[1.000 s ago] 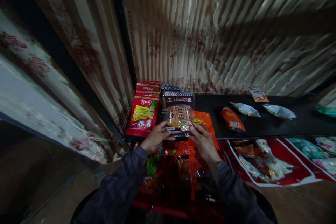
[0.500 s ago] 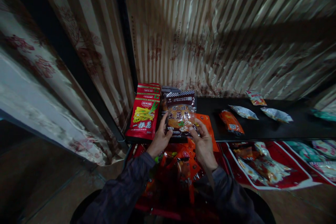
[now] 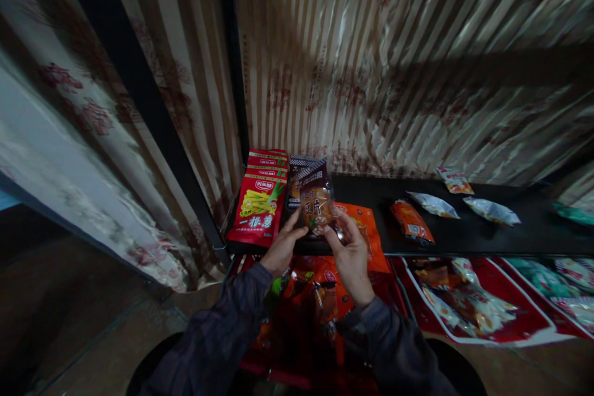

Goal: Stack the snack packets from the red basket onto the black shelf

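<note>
Between my two hands is a dark brown snack bag of potato chips [image 3: 316,199], its top leaning to the right and its front creased. My left hand [image 3: 284,241] pinches its lower left side, thumb across the front. The lower right side is gripped by my right hand [image 3: 349,250], thumb also in front. Just behind it, another brown snack bag [image 3: 294,189] lies on the black shelf [image 3: 366,189]. To the left rests an overlapping row of red snack bags [image 3: 260,204]. An orange packet [image 3: 366,229] shows beside and behind my right hand.
Below the shelf edge, a red basket [image 3: 394,288] holds orange packets [image 3: 325,278]. Farther right, a white-rimmed red bin [image 3: 533,315] contains more snack bags. An orange packet [image 3: 412,221] and several white packets [image 3: 434,204] lie on the shelf. A dark post [image 3: 153,111] stands left; a striped curtain [image 3: 371,74] hangs behind.
The held brown bag has turned and creased in my hands, its front now angled sideways. More of the brown bag behind shows. The view has shifted slightly.
</note>
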The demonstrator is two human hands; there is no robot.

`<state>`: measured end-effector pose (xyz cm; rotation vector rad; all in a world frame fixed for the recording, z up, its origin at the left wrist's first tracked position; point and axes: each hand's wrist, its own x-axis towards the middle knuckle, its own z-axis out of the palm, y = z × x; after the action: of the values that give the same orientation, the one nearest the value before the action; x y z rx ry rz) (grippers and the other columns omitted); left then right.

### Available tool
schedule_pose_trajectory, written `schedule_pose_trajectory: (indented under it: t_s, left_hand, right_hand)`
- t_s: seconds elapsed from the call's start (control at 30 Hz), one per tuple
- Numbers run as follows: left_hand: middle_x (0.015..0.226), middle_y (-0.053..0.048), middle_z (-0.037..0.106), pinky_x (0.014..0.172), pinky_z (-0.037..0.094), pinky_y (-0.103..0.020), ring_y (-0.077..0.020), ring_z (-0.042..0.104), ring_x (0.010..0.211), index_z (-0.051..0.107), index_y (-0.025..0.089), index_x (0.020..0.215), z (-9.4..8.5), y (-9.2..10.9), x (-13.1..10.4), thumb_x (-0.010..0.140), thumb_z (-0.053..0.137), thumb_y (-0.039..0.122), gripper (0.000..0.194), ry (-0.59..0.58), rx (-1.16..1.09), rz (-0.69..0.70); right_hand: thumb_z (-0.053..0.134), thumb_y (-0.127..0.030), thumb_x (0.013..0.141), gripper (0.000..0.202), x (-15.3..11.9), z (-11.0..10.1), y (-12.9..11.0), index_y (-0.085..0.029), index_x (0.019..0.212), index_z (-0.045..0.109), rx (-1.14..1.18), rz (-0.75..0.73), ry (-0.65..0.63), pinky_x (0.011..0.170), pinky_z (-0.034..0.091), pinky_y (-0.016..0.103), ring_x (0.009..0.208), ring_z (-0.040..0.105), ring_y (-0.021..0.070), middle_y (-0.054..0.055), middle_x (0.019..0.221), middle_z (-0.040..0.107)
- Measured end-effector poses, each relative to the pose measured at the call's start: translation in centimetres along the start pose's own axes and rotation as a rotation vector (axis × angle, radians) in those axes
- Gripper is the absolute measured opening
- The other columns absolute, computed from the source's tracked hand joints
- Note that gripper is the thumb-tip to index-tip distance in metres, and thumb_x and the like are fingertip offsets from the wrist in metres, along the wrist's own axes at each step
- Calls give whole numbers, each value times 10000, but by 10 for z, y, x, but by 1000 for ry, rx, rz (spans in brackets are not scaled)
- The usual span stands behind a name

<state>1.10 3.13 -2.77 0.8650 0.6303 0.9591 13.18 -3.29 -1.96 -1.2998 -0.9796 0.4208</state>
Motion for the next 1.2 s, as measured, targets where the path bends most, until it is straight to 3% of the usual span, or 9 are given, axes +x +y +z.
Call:
schedule_pose_trajectory:
  t_s: [0.1, 0.2, 0.37, 0.67, 0.83, 0.9, 0.97, 1.07, 1.2]
  left_hand:
    - [1362, -58, 593, 1130, 297, -391, -260, 429, 1348, 674, 205, 1184, -1, 5, 0, 777, 671, 329, 425, -26, -69, -17]
    - [1329, -69, 614, 1059, 390, -392, -258, 477, 1301, 678, 205, 1159, -2, 8, 0, 833, 617, 464, 421, -83, -151, -75]
    - [1207, -78, 675, 934, 482, -334, -228, 583, 1162, 666, 210, 1154, -2, 4, 0, 852, 588, 525, 443, -93, -202, -108]
    - [1127, -105, 711, 985, 489, -366, -242, 634, 1111, 630, 173, 1228, 4, 9, -4, 901, 500, 525, 498, -120, -308, -169]
    - [1096, -97, 727, 995, 489, -389, -253, 642, 1108, 617, 177, 1254, 4, 12, -3, 917, 457, 538, 520, -62, -330, -171]
    - [1104, -100, 725, 1002, 483, -402, -257, 642, 1110, 616, 168, 1252, 4, 12, -1, 924, 446, 527, 515, -27, -336, -163]
    - [1130, -105, 716, 1011, 474, -408, -253, 642, 1111, 615, 154, 1245, 4, 12, 0, 931, 437, 516, 511, 5, -342, -147]
    - [1153, -106, 707, 1026, 461, -411, -244, 644, 1107, 619, 146, 1229, 5, 15, 1, 944, 411, 513, 509, 47, -347, -137]
    - [1127, -104, 717, 1029, 458, -424, -251, 650, 1097, 634, 155, 1209, 6, 17, 1, 946, 389, 531, 520, 66, -346, -152]
  right_hand:
    - [623, -323, 837, 356, -4, 2, -4, -251, 1185, 641, -193, -160, -34, 939, 482, 421, 1046, 605, 221, 76, 1204, 647]
    - [566, -265, 873, 353, -8, 3, -4, -283, 1219, 634, -335, -305, -98, 978, 459, 438, 1130, 574, 231, 72, 1257, 626]
    - [520, -201, 898, 389, -18, 6, -2, -316, 1256, 617, -529, -465, -146, 960, 456, 448, 1134, 564, 237, 69, 1299, 597]
    - [510, -173, 894, 491, -37, 16, 9, -356, 1348, 541, -673, -459, -234, 932, 479, 480, 1148, 530, 280, 83, 1393, 520]
    - [568, -232, 880, 518, -51, 15, 10, -310, 1387, 491, -558, -453, -336, 998, 444, 491, 1263, 471, 297, 97, 1457, 457]
    - [582, -277, 885, 438, -56, 12, 10, -275, 1321, 538, -437, -393, -319, 1001, 441, 458, 1233, 501, 271, 110, 1363, 533]
    - [596, -319, 881, 281, -59, 8, 13, -243, 1151, 608, -314, -252, -203, 915, 479, 396, 1055, 583, 225, 89, 1133, 625]
    - [629, -408, 846, 191, -60, 2, 23, -222, 842, 586, -132, 27, 12, 720, 482, 298, 752, 561, 152, -5, 794, 574]
    - [724, -519, 723, 339, -60, -1, 33, -215, 747, 577, 150, 396, -59, 604, 474, 260, 635, 532, 125, -40, 686, 558]
